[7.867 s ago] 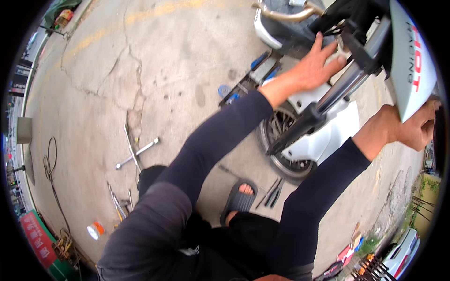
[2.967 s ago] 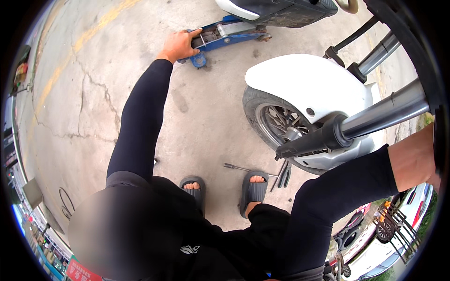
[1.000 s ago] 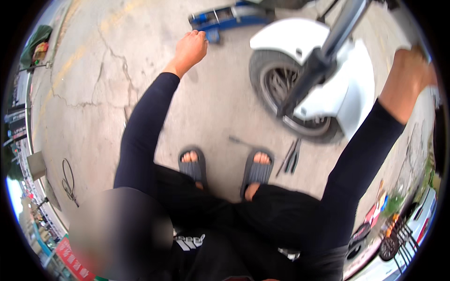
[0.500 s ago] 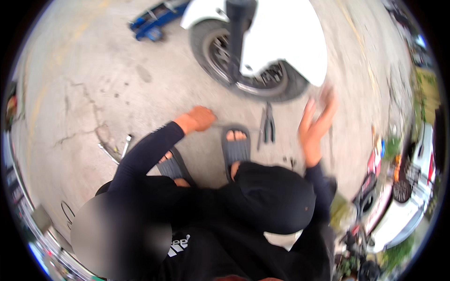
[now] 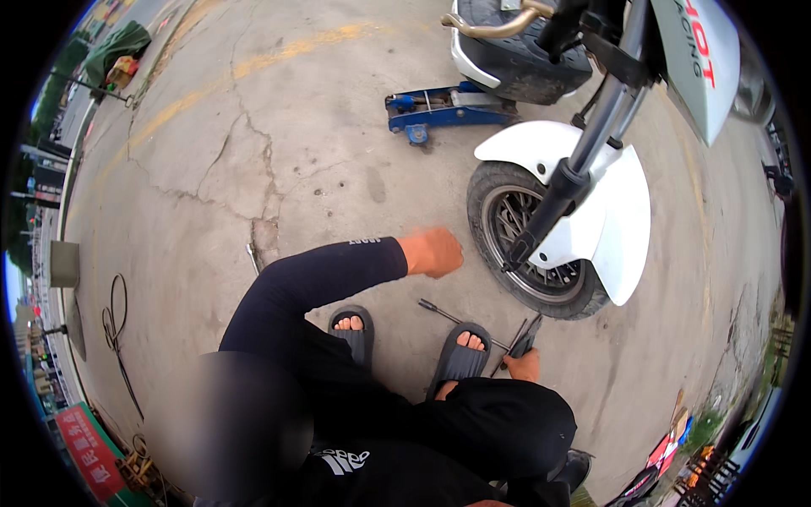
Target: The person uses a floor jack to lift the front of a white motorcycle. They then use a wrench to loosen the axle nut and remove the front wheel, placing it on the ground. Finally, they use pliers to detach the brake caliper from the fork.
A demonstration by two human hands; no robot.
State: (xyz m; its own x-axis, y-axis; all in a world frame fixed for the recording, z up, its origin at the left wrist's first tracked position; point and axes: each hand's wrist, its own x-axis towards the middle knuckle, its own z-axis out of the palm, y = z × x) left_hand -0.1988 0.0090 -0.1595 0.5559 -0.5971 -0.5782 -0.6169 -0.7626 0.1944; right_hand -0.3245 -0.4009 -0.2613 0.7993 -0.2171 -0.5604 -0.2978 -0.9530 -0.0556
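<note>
My right hand (image 5: pixel 522 367) is low over the ground beside my right foot, its fingers closed round the handles of dark-gripped pliers (image 5: pixel 526 338). A T-handle socket wrench (image 5: pixel 438 310) lies there too, its shaft partly hidden by my slipper and its crossbar close to the pliers. My left hand (image 5: pixel 434 253) hangs above the concrete, left of the front wheel (image 5: pixel 541 291). Its fingers are curled and slightly blurred, and whatever they may hold is hidden. A white fender (image 5: pixel 614 228) and a black fork leg (image 5: pixel 545 215) partly cover the spoked wheel.
Behind the wheel, a blue floor jack (image 5: pixel 456 111) sits under the vehicle's white-and-black body (image 5: pixel 519 63). A shiny wrench (image 5: pixel 252 258) lies left of my left arm. Further left is a looped black cable (image 5: pixel 115 314). My slippers (image 5: pixel 460 362) stand near the tools.
My right hand has come down from open beside the wheel and closed on the pliers. My left hand stays curled, now nearer the wheel. The view has shifted, showing more of the vehicle.
</note>
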